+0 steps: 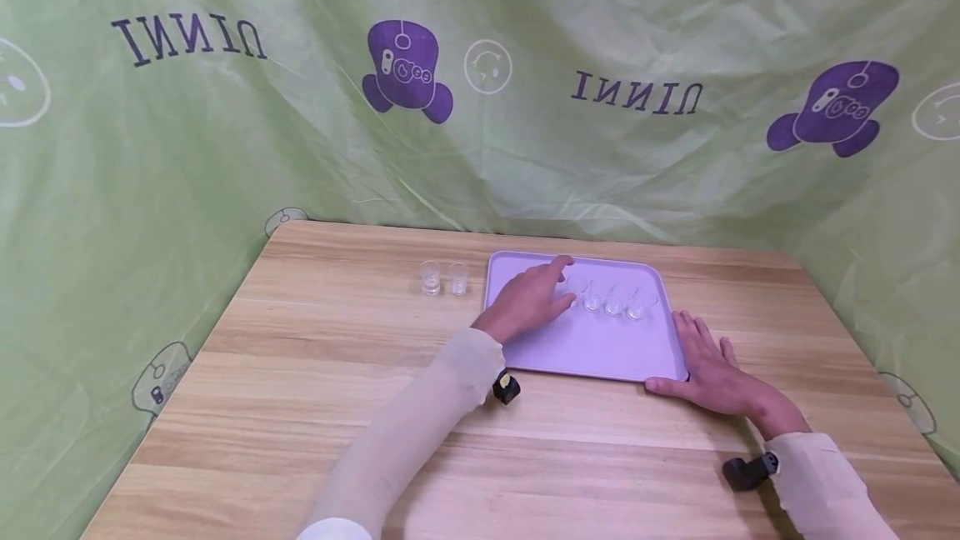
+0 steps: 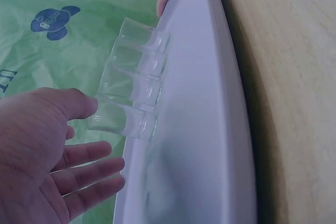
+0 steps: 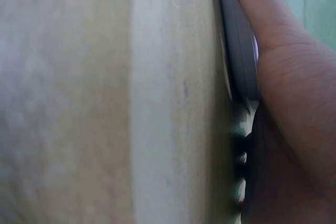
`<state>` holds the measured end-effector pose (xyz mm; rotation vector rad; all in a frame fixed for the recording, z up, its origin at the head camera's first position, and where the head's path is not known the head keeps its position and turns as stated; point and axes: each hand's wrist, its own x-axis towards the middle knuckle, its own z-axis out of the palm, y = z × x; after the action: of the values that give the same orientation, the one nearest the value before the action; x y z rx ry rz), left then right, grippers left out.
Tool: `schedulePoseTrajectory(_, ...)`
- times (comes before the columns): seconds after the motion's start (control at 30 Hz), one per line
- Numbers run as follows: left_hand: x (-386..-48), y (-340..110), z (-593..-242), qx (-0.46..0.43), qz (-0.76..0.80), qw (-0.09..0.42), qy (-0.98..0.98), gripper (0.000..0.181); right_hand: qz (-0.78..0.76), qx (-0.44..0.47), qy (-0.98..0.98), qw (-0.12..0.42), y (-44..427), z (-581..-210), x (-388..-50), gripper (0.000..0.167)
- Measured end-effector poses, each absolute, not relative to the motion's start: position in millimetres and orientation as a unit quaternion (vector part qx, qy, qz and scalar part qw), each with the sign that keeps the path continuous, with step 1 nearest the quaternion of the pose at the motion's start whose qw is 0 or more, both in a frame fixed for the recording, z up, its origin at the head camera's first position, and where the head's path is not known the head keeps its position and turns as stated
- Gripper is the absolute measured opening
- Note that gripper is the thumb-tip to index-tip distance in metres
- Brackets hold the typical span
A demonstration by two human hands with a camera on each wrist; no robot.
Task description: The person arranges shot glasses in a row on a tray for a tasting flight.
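Wood-grained table (image 1: 300, 440) carries a lilac tray (image 1: 577, 348) toward its far edge. At the tray's near right corner rests the right hand (image 1: 708, 377), fingers straight; a shove there could slide the tray. The left hand (image 1: 531, 297), thumb and fingers apart, is beside the leftmost of four clear glasses (image 1: 613, 305); contact is unclear. Their row is tight, so one bump might topple neighbours. Two more glasses (image 1: 459, 280) stand beyond the tray's left edge, before a green curtain (image 1: 480, 165).

Lilac tray (image 1: 585, 352), wood-grained table (image 1: 315, 357)
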<state>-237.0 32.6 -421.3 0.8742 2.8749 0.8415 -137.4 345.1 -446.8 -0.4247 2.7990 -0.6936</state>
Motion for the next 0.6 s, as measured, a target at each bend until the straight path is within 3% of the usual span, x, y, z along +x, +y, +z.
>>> schedulePoseTrajectory(0.3, -225.1, 12.1, -408.9, 0.284, 0.284, 0.003, 0.916, 0.055, -0.236, -0.146, 0.954, 0.114, 344.2, -449.4, -137.9, 0.122)
schedulePoseTrajectory(0.6, -212.9, -5.0, -396.6, 0.312, 0.280, -0.034, 0.907, 0.052, -0.247, -0.153, 0.951, 0.106, 345.2, -449.3, -137.0, 0.121)
